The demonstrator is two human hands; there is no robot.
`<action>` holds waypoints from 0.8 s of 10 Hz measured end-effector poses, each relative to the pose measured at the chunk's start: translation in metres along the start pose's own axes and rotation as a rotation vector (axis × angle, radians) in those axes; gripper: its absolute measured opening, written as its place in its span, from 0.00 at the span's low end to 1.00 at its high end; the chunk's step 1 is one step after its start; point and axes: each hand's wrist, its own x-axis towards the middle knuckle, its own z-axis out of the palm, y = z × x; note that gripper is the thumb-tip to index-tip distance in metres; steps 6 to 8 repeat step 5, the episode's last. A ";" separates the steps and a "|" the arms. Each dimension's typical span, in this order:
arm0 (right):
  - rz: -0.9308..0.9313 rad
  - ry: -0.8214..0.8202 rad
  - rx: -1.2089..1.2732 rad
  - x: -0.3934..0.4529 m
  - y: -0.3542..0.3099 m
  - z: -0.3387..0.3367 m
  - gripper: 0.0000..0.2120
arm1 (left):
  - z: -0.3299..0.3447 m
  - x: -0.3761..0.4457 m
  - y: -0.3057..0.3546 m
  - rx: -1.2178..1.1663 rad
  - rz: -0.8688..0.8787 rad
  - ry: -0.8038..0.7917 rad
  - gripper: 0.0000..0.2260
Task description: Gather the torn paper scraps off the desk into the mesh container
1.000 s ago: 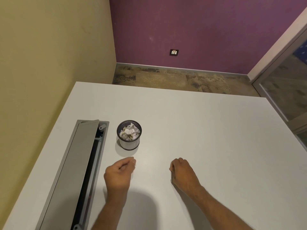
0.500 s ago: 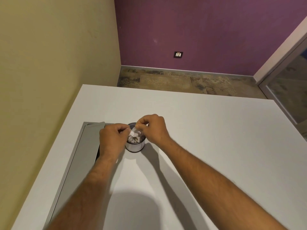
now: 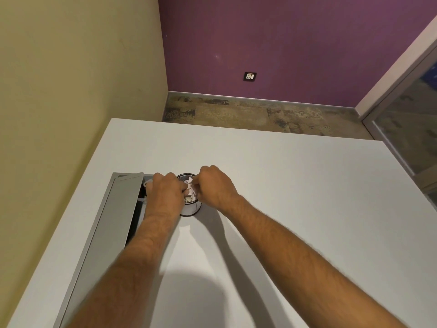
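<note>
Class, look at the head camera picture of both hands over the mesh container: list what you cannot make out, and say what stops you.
1. Head view: the fingertips of the left hand and right hand curl out of sight, so each grip is unclear.
2. Most of the mesh container hides behind both hands.
3. The paper scraps show only between the hands; their number is unknowable.
4. The grey cable tray runs off the bottom edge.

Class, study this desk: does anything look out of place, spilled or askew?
Only one thing: the grey cable hatch beside the mesh container stands propped open. No scraps show on the desk; both hands are over the container.
</note>
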 end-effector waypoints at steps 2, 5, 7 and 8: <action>0.059 -0.076 0.241 -0.020 0.004 -0.012 0.21 | -0.009 -0.014 0.005 0.206 0.054 -0.055 0.18; 0.120 0.127 0.412 -0.100 0.034 -0.045 0.25 | -0.034 -0.041 0.001 -0.024 0.102 0.041 0.29; 0.120 0.127 0.412 -0.100 0.034 -0.045 0.25 | -0.034 -0.041 0.001 -0.024 0.102 0.041 0.29; 0.120 0.127 0.412 -0.100 0.034 -0.045 0.25 | -0.034 -0.041 0.001 -0.024 0.102 0.041 0.29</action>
